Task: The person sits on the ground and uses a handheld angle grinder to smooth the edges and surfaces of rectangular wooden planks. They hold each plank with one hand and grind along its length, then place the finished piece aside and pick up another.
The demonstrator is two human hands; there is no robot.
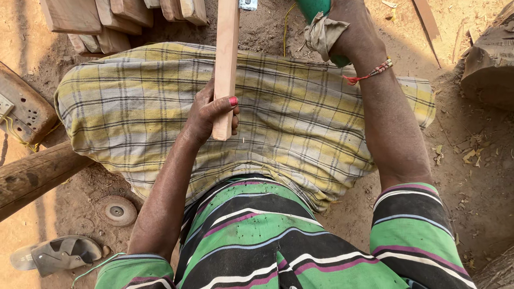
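Note:
My left hand (210, 113) grips a long pale wooden strip (226, 59) near its lower end, holding it over my lap, which is covered by a yellow and grey checked cloth (300, 123). The strip runs up out of the top of the view. My right hand (357, 33) is closed around a green tool (312, 7) wrapped with a scrap of beige cloth (323, 33), at the top of the view just right of the strip. Most of the tool is cut off by the frame edge. A beaded bracelet with red thread (375, 71) sits on my right wrist.
Stacked wooden pieces (107, 18) lie at the top left. A wooden block with holes (24, 104) and a round log (32, 176) are at the left. A disc (119, 211) and a sandal (56, 255) rest on the dirt at lower left. A log stump (490, 64) is at right.

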